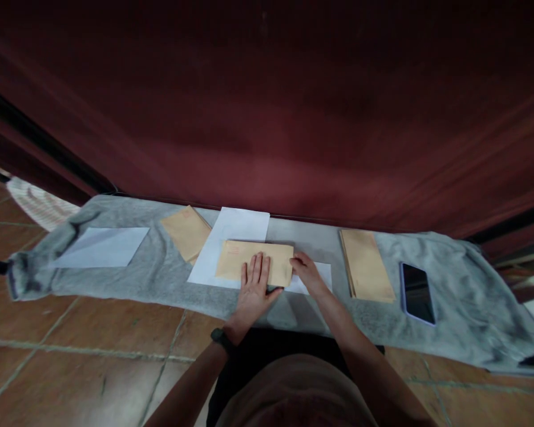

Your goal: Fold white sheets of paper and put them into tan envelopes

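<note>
A tan paper envelope (234, 261) with small red print lies in front of me, partly over a white sheet of paper (244, 222). My left hand (254, 284) lies flat on the envelope with its fingers stretched out. At the envelope's right end, my right hand (306, 270) has its fingers closed on the edge. Another piece of white paper (324, 274) shows beneath my right hand. What lies under the envelope is hidden.
A grey cloth (160, 284) covers the narrow table. More tan envelopes (184, 231) lie at the left, beside a white sheet (107, 246). To the right are a stack of envelopes (367, 264) and a phone (417, 293). A dark red curtain (267, 148) hangs behind.
</note>
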`<move>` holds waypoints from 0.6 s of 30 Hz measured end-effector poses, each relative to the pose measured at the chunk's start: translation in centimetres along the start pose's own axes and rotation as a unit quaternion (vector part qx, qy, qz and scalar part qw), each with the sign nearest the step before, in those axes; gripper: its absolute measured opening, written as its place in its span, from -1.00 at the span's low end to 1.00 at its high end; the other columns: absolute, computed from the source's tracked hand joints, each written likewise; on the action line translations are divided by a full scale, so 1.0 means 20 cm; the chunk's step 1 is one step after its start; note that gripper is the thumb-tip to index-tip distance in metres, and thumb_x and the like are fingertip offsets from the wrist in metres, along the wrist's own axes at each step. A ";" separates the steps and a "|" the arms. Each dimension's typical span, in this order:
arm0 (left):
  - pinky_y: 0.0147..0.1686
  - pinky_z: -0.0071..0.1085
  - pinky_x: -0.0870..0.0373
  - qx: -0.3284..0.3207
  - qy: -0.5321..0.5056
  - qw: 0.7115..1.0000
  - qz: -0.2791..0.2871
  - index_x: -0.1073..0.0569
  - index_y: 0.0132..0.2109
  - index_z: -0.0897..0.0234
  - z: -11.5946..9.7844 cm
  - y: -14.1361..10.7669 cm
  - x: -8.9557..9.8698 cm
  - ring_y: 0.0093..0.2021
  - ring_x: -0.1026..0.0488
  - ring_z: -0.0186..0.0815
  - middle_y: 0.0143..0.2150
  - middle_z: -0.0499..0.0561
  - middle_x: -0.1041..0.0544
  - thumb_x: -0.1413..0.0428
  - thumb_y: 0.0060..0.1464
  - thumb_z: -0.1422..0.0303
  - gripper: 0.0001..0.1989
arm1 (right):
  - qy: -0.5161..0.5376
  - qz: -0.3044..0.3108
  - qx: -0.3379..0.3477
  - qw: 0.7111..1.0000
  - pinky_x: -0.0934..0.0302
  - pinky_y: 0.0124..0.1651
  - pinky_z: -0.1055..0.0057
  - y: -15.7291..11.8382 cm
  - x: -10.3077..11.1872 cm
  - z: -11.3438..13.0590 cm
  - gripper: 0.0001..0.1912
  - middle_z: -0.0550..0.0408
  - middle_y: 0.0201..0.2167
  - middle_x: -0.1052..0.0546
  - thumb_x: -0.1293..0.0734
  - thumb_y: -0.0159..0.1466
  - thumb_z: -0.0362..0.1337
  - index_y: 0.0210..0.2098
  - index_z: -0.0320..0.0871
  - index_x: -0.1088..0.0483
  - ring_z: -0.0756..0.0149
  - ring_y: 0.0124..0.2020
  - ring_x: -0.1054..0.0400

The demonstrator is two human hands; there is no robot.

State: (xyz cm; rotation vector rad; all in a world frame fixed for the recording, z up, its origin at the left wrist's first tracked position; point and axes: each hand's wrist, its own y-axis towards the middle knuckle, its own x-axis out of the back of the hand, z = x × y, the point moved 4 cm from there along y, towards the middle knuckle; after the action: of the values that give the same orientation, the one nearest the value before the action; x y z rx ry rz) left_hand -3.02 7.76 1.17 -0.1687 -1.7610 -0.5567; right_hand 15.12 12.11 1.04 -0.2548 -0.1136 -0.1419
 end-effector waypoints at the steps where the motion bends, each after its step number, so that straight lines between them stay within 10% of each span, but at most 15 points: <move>1: 0.42 0.15 0.18 0.001 -0.003 1.000 -0.003 0.19 0.51 0.34 -0.01 0.01 0.02 0.53 0.21 0.07 0.54 0.31 0.18 -0.12 0.20 -0.01 -0.01 | 0.027 0.007 0.000 1.000 -0.38 -0.24 0.34 -0.02 0.02 0.00 -0.78 0.20 -0.50 -0.44 -0.30 0.10 -0.06 -0.45 -0.06 -0.27 0.26 -0.34 -0.43; 12: 0.37 0.29 0.25 -0.145 -0.061 0.979 0.128 0.23 0.52 0.19 -0.09 0.24 0.08 0.52 0.28 0.16 0.55 0.34 0.30 -0.34 -0.11 -0.05 0.27 | 0.127 0.029 -0.001 0.992 -0.32 -0.40 0.45 -0.18 0.19 -0.03 -0.71 0.26 -0.49 -0.47 -0.38 0.00 -0.08 -0.36 -0.06 -0.29 0.34 -0.44 -0.39; 18: 0.41 0.21 0.26 -0.192 -0.081 0.964 0.162 0.17 0.51 0.15 -0.16 0.27 0.03 0.52 0.16 0.13 0.53 0.27 0.05 -0.33 -0.11 -0.06 0.22 | 0.086 -0.010 0.036 0.996 -0.28 -0.35 0.44 -0.21 0.30 -0.11 -0.82 0.25 -0.48 -0.45 -0.31 0.05 -0.15 -0.38 -0.06 -0.29 0.33 -0.40 -0.37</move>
State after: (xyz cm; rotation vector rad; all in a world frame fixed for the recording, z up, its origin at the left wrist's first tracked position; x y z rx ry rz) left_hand 1.78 11.03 3.69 -0.7799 -1.7166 -0.6518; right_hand 20.50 6.83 0.67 -0.1680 0.0490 -0.1785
